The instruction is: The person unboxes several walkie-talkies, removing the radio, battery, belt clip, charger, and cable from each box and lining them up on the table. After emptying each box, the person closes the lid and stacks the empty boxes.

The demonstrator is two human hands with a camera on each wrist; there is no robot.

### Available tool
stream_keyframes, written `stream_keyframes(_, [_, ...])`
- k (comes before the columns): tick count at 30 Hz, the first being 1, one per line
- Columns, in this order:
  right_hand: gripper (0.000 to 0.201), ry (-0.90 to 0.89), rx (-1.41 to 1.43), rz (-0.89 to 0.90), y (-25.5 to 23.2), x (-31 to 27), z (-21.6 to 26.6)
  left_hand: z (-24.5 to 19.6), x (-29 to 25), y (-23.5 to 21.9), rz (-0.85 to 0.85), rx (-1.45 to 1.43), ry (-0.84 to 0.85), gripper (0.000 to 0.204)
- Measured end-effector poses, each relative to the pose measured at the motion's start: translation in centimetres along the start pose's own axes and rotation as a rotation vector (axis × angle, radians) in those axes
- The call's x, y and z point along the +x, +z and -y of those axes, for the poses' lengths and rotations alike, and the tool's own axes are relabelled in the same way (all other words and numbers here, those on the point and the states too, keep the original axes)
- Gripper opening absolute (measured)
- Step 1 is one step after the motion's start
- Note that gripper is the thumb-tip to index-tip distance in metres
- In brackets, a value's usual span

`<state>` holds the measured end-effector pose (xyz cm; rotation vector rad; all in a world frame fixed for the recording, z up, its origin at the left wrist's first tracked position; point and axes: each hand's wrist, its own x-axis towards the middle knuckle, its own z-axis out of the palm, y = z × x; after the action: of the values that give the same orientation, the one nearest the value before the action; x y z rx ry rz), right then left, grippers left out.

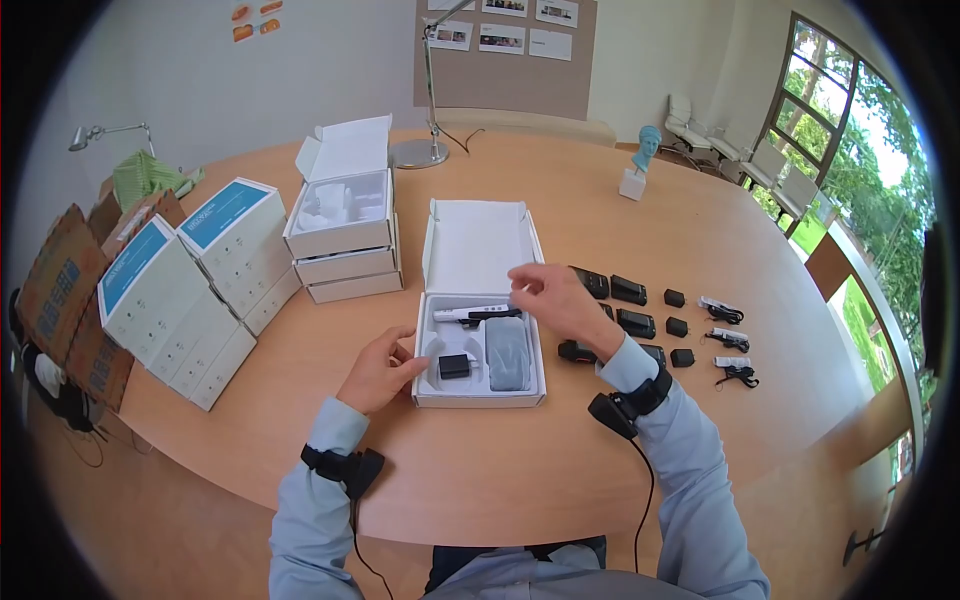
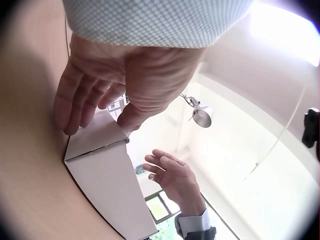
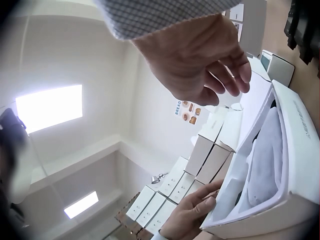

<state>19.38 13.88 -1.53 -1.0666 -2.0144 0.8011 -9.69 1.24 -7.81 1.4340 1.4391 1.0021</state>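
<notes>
An open white box (image 1: 482,400) stands on the table, its lid (image 1: 472,245) folded back. Inside its moulded tray lie a black power adapter (image 1: 454,367), a black cable with a white wrap (image 1: 462,314) and a device in a grey cloudy sleeve (image 1: 507,355). My left hand (image 1: 375,372) rests against the box's left side, thumb at the rim and fingers (image 2: 75,102) loosely along the wall. Over the box's far right corner hovers my right hand (image 1: 560,305), fingers (image 3: 227,80) loosely bent and holding nothing.
To the right sit rows of black devices (image 1: 636,323), black adapters (image 1: 677,327) and bundled cables (image 1: 728,340). Stacked open white boxes (image 1: 345,240) stand back left, beside closed boxes with blue tops (image 1: 235,215). Behind are a desk lamp (image 1: 420,152) and a blue bust (image 1: 645,150).
</notes>
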Motion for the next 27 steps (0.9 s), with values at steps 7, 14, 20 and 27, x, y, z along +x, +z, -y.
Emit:
stream_keyframes(7, [0.024, -0.162, -0.655, 0.179, 2.3, -1.8, -2.3, -0.8, -0.4, 0.5, -0.01, -0.094, -0.158, 0.065])
stream_keyframes(14, [0.019, -0.073, -0.525, 0.233, 2.6, -0.5, -3.2, -1.3, -0.5, 0.5, -0.009, -0.087, -0.19, 0.067])
stream_keyframes(20, [0.018, -0.09, -0.36, 0.297, 1.5, -1.2, -2.2, -1.2, -0.5, 0.5, 0.0, -0.082, -0.192, 0.064])
stream_keyframes(27, [0.021, 0.006, -0.274, 0.439, 1.2, 0.0, -3.7, -1.5, -0.7, 0.7, -0.016, -0.07, -0.186, 0.063])
